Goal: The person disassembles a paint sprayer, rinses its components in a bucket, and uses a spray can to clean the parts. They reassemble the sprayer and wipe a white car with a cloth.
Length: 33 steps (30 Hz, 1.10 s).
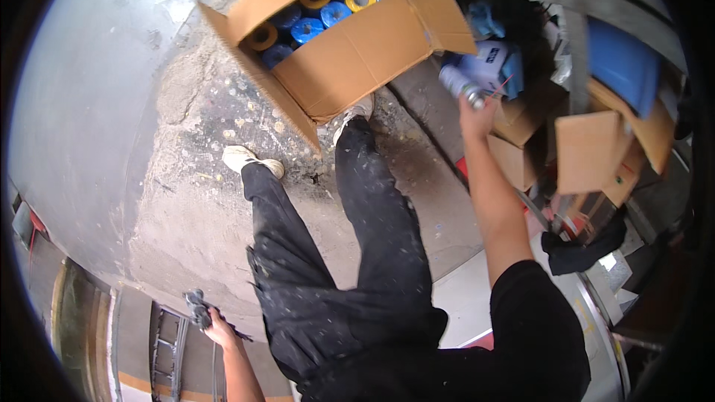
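My right hand [478, 115], stretched out to the right, is closed around a spray can [456, 82] with a thin red straw at its nozzle end. The can points up and left, just right of an open cardboard box [357, 59]. Down at the lower left, my left hand [220, 330] grips a crumpled dark grey cloth-like bundle [198, 308]; whether it is a rag or a glove I cannot tell. Several blue and yellow rolls [335, 13] stand in the box with their round ends up.
Beside the right hand lie a white and blue package [488, 63], loose cardboard [588, 152] and a blue bin-like piece [624, 67]. A metal rack [170, 346] stands at lower left. The concrete floor [186, 231] is stained, with a groove right of my feet.
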Motion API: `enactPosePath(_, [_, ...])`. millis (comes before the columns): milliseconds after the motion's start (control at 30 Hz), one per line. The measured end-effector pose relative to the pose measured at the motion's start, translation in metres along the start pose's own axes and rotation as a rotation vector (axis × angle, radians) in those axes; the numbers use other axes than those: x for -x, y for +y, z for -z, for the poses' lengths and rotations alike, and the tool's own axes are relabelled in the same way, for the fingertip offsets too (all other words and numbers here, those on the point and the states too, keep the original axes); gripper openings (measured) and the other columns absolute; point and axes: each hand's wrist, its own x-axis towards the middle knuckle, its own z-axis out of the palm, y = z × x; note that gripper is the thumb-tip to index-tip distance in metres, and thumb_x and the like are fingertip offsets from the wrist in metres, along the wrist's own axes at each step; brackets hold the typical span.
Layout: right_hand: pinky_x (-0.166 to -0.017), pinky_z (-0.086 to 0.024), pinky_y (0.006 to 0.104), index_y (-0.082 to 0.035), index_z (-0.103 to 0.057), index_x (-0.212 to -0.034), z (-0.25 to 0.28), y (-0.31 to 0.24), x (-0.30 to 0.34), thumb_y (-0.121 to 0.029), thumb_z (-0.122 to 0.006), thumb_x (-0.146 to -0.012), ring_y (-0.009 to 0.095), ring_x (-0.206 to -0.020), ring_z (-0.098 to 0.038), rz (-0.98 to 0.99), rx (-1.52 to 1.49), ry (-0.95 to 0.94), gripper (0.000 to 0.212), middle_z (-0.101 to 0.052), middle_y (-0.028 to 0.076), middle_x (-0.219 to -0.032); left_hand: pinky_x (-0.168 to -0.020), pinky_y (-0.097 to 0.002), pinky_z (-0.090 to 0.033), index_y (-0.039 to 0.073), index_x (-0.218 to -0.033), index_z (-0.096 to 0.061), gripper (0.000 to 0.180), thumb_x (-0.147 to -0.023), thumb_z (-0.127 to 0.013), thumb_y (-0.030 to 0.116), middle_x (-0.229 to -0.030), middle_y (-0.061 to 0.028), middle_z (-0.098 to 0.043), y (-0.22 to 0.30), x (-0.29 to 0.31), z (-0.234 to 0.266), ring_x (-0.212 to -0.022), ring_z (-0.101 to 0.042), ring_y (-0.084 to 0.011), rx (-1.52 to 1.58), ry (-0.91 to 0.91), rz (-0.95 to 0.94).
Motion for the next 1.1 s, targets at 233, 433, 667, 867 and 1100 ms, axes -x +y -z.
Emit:
enactPosePath(233, [-0.088,-0.055,0.0363,-0.003,-0.055,-0.118,0.289,-0.065,0.199,-0.021,-0.092,-0.071,0.024,-0.101,-0.068,0.238,-0.445,-0.255,0.062,-0.068,0.012,-0.108,-0.082,-0.0456,-0.054,-0.006,-0.104,-0.076,0.032,-0.093,-0.076,0.024,-0.094,-0.0151,-0.077,0.030,-0.086,0.044,-0.082,-0.070,-0.0292,-0.188,-0.102,-0.001])
enactPosePath(433, [-0.102,-0.050,0.0380,-0.007,-0.051,-0.140,0.389,-0.183,0.296,-0.009,-0.057,-0.097,0.021,-0.115,-0.063,-0.015,-1.561,-0.301,0.044,-0.063,0.007,-0.124,-0.083,-0.0488,-0.054,-0.004,-0.100,-0.077,0.027,-0.092,-0.078,0.022,-0.096,-0.0197,-0.077,0.064,-0.139,0.079,-0.088,-0.073,-0.0342,-0.033,-0.037,-0.083])
enactPosePath(667, [-0.080,-0.061,0.0497,-0.007,-0.069,-0.108,0.308,-0.392,0.329,-0.040,-0.056,-0.093,0.032,-0.086,-0.072,-0.268,-1.575,-1.000,0.038,-0.075,0.015,-0.096,-0.087,-0.0446,-0.055,0.000,-0.115,-0.071,0.037,-0.090,-0.080,0.026,-0.104,-0.0162,-0.076,0.092,-0.221,0.137,-0.093,-0.072,-0.0308,0.420,0.096,-0.064])
enactPosePath(867, [-0.071,-0.063,0.0443,0.002,-0.061,-0.117,0.227,-0.627,0.354,-0.041,-0.050,-0.099,0.034,-0.083,-0.073,-0.086,-1.404,-1.235,0.048,-0.073,0.023,-0.101,-0.099,-0.0504,-0.050,0.000,-0.125,-0.063,0.057,-0.086,-0.081,0.037,-0.121,-0.0264,-0.069,0.054,-0.303,0.171,-0.114,-0.065,-0.0457,0.455,0.397,0.231])
enactPosePath(1100, [-0.064,-0.062,0.0502,-0.009,-0.049,-0.137,0.102,-0.999,0.587,-0.036,-0.071,-0.096,0.037,-0.081,-0.073,0.141,-0.862,-1.664,0.054,-0.068,0.021,-0.107,-0.094,-0.0530,-0.055,-0.008,-0.116,-0.067,0.048,-0.087,-0.075,0.029,-0.112,-0.0331,-0.071,-0.008,-0.319,0.191,-0.108,-0.069,-0.0485,0.310,0.485,1.018])
